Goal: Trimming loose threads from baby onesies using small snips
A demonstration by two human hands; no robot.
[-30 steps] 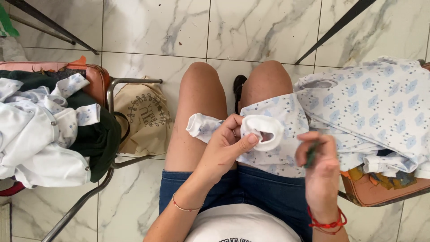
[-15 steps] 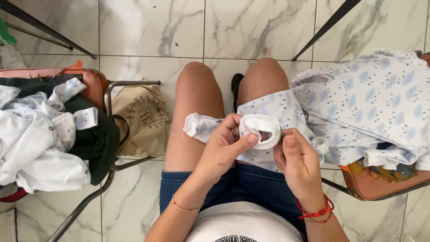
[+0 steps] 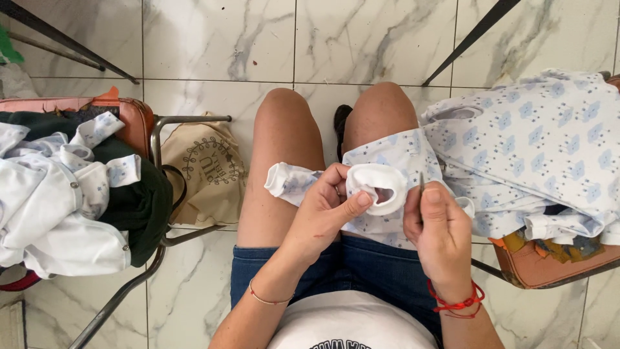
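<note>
White cuff (image 3: 376, 186) of patterned baby garment (image 3: 413, 161), lying across the lap, being pinched by left hand (image 3: 323, 213); opening facing right hand (image 3: 439, 226), closing on a thin needle-like tool (image 3: 421, 183), just beside it. Beige printed bag (image 3: 203, 171) leaning under chair (image 3: 168, 194), left.
</note>
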